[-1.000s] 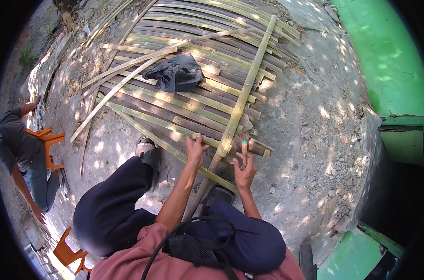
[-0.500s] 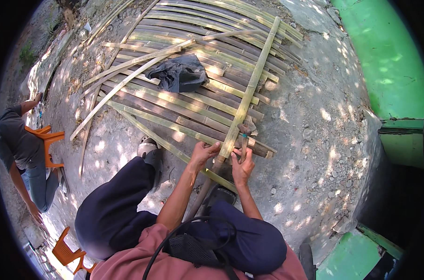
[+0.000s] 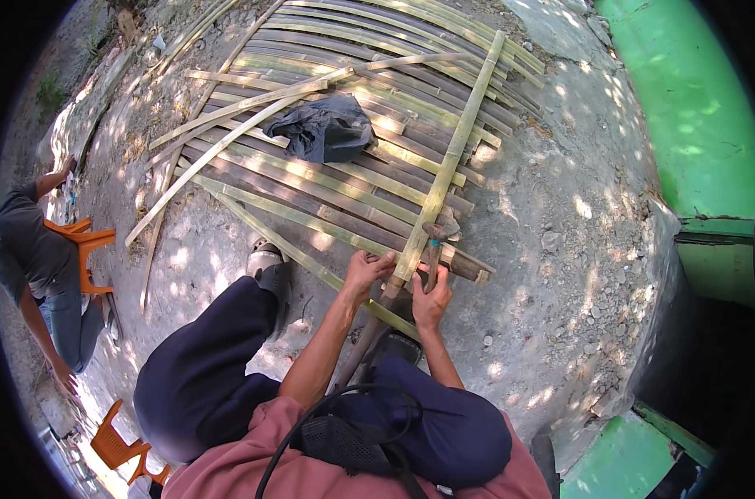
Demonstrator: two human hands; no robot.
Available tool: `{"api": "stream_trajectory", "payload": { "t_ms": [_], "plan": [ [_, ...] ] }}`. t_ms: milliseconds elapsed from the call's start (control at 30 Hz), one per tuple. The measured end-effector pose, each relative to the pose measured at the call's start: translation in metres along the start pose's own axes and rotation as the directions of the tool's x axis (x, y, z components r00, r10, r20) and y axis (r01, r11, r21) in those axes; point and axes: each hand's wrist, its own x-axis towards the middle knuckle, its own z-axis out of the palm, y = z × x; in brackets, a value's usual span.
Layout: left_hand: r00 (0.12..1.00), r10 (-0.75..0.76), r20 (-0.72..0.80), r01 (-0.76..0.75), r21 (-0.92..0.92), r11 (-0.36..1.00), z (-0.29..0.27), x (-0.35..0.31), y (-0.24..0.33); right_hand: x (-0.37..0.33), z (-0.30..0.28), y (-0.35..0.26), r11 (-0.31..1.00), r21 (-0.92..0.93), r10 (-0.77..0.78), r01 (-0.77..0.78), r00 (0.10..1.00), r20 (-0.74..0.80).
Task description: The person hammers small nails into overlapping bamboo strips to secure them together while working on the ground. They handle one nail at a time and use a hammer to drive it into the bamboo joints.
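A long pale bamboo strip point(image 3: 450, 158) lies crosswise over the ends of a row of split bamboo slats point(image 3: 327, 187). At its near end, my left hand point(image 3: 365, 274) is closed with the fingertips pinched at the strip's left edge. Opposite it, my right hand point(image 3: 431, 301) is closed around the upright handle of a hammer point(image 3: 434, 249), which has a teal band below its head. The right fingertips also touch the strip's right edge. Beneath the near end runs a dark round pole point(image 3: 359, 349) toward my lap. Whether a nail is between my fingers cannot be seen.
A crumpled black plastic bag point(image 3: 326, 129) rests on the slats, beside loose bamboo strips point(image 3: 227, 141). At left, a person point(image 3: 40, 258) sits on an orange chair point(image 3: 88, 254); another orange chair point(image 3: 115, 441) is lower. A green wall panel point(image 3: 685, 108) stands right of the gravelly ground.
The view has shifted very slightly. Both hands stay at the strip's near end, with the hammer still in the right hand; little else differs.
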Motion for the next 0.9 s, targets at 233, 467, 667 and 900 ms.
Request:
{"api": "stream_trajectory", "payload": {
  "t_ms": [233, 467, 667, 900],
  "plan": [
    [1.0, 0.002, -0.01, -0.002, 0.016, 1.0, 0.008, -0.005, 0.004, -0.003, -0.001, 0.006, 1.0, 0.004, 0.028, -0.028, 1.0, -0.004],
    [1.0, -0.003, -0.019, 0.003, 0.009, 1.0, 0.002, 0.001, -0.004, 0.0, 0.002, 0.003, 1.0, 0.013, 0.013, -0.013, 1.0, -0.005],
    [0.999, 0.039, -0.019, -0.039, 0.007, 0.999, 0.002, 0.0, -0.004, -0.004, 0.001, -0.004, 0.999, 0.032, 0.017, -0.017, 1.0, 0.017],
    [0.997, 0.073, 0.01, -0.072, -0.011, 0.997, 0.004, 0.005, 0.001, -0.003, 0.001, -0.002, 0.999, 0.041, 0.018, -0.018, 1.0, 0.009]
  ]
}}
